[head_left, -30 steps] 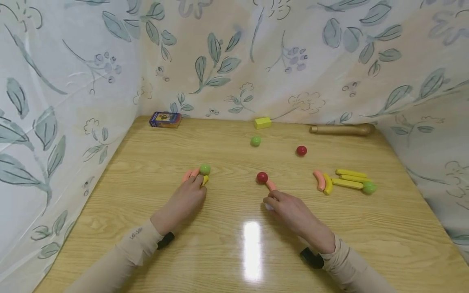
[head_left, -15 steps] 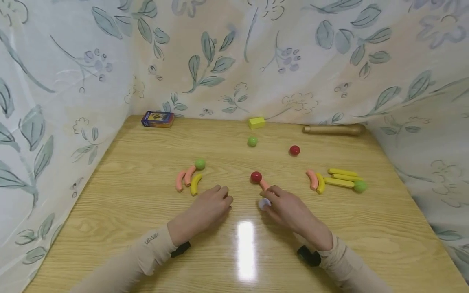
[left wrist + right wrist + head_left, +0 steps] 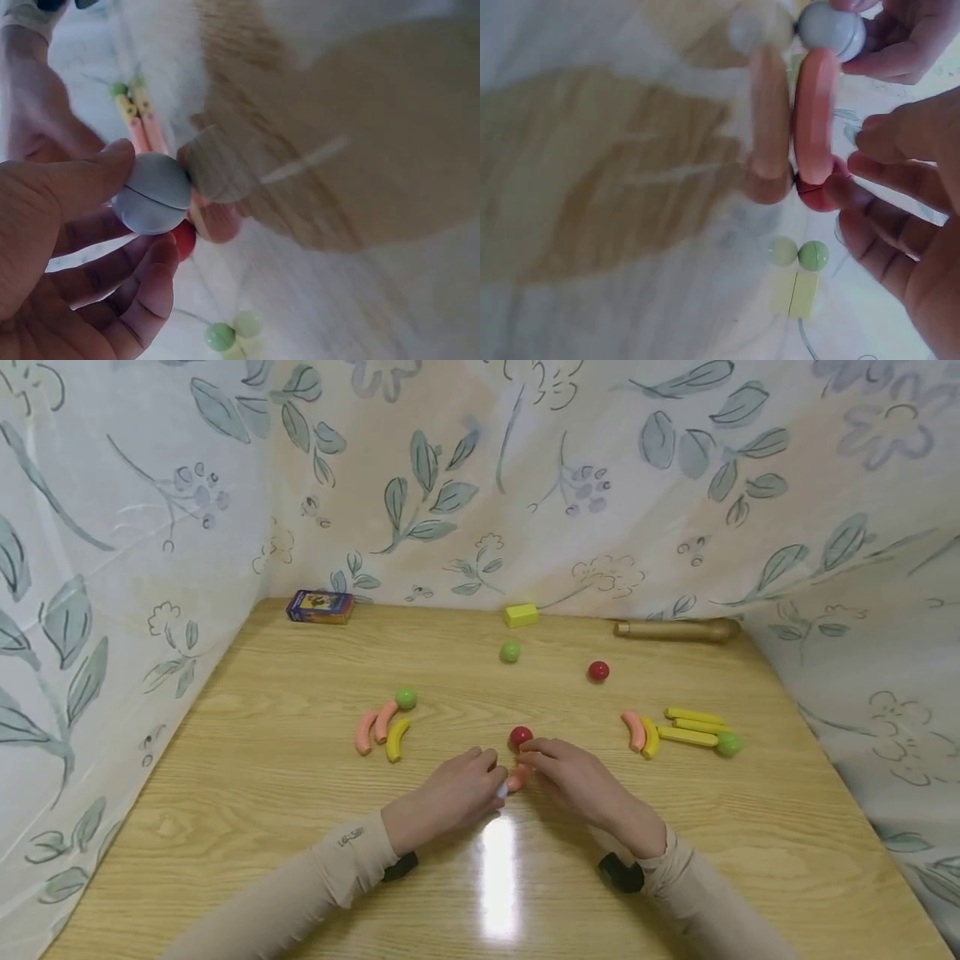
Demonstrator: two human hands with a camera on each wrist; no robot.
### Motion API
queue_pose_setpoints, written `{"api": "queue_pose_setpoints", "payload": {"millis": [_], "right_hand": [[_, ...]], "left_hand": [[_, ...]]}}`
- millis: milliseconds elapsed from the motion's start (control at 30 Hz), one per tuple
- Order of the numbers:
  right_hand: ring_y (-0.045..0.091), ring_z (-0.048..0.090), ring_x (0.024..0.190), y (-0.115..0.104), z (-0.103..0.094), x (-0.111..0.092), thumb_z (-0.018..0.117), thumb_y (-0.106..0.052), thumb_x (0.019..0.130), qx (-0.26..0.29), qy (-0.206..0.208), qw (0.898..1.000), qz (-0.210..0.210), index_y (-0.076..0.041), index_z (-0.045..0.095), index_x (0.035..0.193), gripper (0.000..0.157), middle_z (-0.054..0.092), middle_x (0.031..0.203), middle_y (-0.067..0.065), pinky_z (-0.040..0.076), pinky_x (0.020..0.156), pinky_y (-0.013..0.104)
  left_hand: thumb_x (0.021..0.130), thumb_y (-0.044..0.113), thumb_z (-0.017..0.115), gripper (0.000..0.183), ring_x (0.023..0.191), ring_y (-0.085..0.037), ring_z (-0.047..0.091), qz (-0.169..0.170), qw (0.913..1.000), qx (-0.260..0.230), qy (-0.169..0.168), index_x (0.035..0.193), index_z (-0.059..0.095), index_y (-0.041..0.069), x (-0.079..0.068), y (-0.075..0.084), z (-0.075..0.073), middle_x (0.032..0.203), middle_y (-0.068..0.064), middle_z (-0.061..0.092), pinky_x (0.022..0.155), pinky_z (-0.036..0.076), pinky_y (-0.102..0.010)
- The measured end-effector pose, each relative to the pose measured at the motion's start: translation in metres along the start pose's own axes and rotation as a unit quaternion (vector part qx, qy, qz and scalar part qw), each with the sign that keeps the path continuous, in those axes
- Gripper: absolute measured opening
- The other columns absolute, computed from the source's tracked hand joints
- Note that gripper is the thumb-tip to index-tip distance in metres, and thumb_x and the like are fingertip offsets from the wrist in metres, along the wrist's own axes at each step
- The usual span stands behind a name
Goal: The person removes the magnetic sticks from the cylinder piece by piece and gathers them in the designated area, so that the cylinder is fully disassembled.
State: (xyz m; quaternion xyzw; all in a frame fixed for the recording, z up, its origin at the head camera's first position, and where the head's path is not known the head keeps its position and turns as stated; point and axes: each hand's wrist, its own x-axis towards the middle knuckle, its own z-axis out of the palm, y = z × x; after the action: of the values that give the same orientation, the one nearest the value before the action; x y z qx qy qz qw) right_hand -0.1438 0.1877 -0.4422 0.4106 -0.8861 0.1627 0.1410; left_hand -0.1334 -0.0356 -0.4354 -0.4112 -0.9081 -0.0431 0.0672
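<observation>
My left hand (image 3: 453, 789) pinches a white ball (image 3: 154, 196) with a seam line between thumb and fingers, low over the table. Against that ball lies one end of a pink curved stick (image 3: 815, 112); a glossy red ball (image 3: 520, 737) is at its other end. My right hand (image 3: 585, 781) hovers beside the stick and red ball with loosely bent fingers. In the right wrist view a fingertip is close to the red ball; I cannot tell whether it touches. Nothing is held in the right hand.
On the left lie two pink curved sticks (image 3: 365, 732), a yellow one (image 3: 397, 740) and a green ball (image 3: 406, 697). Several yellow sticks (image 3: 687, 737) and curved pieces lie right. Behind are another red ball (image 3: 598, 671), a yellow block (image 3: 521, 615), a card box (image 3: 320, 607) and a wooden club (image 3: 675, 630).
My left hand has left the left-hand pieces, moved right and taken the white ball that was at my right hand. My right hand has let go, and the pink stick lies turned below the red ball.
</observation>
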Motion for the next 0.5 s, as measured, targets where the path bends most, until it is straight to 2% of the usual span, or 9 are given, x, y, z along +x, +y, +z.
{"api": "queue_pose_setpoints", "payload": {"millis": [133, 267, 367, 500], "right_hand": [[0.016, 0.067, 0.094, 0.002, 0.003, 0.0, 0.07, 0.0, 0.085, -0.001, -0.012, 1.0, -0.029, -0.01, 0.073, 0.103, 0.02, 0.071, 0.107, 0.002, 0.055, 0.08, 0.03], [0.015, 0.066, 0.095, -0.001, 0.003, -0.003, 0.073, -0.001, 0.083, 0.02, 0.0, 0.999, -0.04, -0.012, 0.073, 0.1, 0.02, 0.07, 0.102, 0.0, 0.055, 0.081, 0.031], [0.015, 0.063, 0.093, -0.004, 0.004, -0.001, 0.077, -0.007, 0.081, -0.015, 0.022, 0.999, -0.026, -0.013, 0.073, 0.098, 0.019, 0.069, 0.101, 0.0, 0.054, 0.08, 0.03], [0.018, 0.059, 0.088, -0.004, 0.007, 0.002, 0.085, -0.015, 0.073, -0.089, 0.035, 0.995, -0.004, -0.015, 0.076, 0.095, 0.024, 0.068, 0.1, 0.003, 0.051, 0.076, 0.03]], "left_hand": [[0.089, 0.021, 0.071, 0.012, 0.077, -0.016, 0.053, -0.01, 0.9998, -0.009, 0.013, 0.094, 0.067, 0.011, -0.002, -0.009, -0.001, 0.091, -0.002, 0.059, 0.065, 0.049, -0.023], [0.09, 0.01, 0.069, 0.006, 0.082, -0.019, 0.056, -0.023, 0.999, -0.018, 0.033, 0.096, 0.07, 0.011, -0.002, -0.022, -0.001, 0.097, -0.005, 0.062, 0.07, 0.052, -0.026], [0.09, 0.008, 0.067, 0.008, 0.083, -0.02, 0.056, -0.029, 0.9981, -0.043, 0.034, 0.096, 0.07, 0.011, -0.003, -0.029, -0.001, 0.099, -0.006, 0.062, 0.071, 0.052, -0.028], [0.09, 0.01, 0.068, 0.007, 0.08, -0.019, 0.056, -0.022, 0.9968, -0.068, 0.036, 0.097, 0.07, 0.011, -0.004, -0.03, 0.001, 0.095, -0.006, 0.062, 0.069, 0.05, -0.027]]}}
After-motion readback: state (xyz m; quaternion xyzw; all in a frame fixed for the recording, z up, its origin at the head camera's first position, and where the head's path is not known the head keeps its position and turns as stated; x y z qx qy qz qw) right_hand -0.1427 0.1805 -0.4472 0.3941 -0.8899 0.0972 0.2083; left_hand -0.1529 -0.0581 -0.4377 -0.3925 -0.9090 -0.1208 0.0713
